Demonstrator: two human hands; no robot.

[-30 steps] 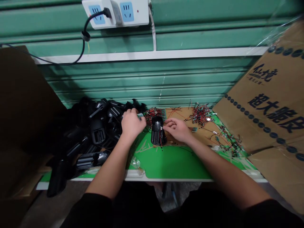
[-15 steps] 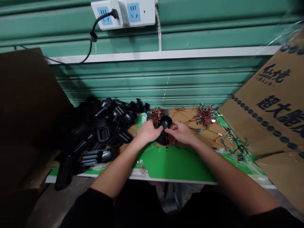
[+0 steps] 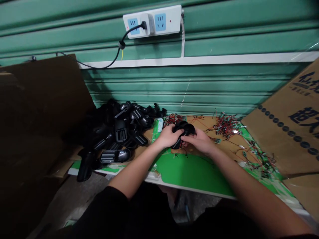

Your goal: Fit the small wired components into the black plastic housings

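Observation:
Over the middle of the bench, a glossy black plastic housing (image 3: 188,128) with rounded ends is held between both hands. My left hand (image 3: 170,136) is closed round its left side, thumb pressed on top. On the other side, my right hand (image 3: 199,140) pinches it with the fingers partly hidden behind it. Thin red and dark wires (image 3: 181,144) hang below the housing near my right fingertips; whether the right hand grips them too, I cannot tell. Behind my hands lies a bundle of small wired boards (image 3: 174,119).
Black housings (image 3: 121,131) are heaped on the left. More wired boards (image 3: 226,125) lie on cardboard at the right, with loose ones nearer the edge. Cardboard boxes (image 3: 286,132) flank the green bench top (image 3: 191,172). A power strip (image 3: 171,21) hangs on the green wall.
The view has shifted left, so the scene sits further right. In my hands the black housing has turned, and a second rounded part now shows beside the first.

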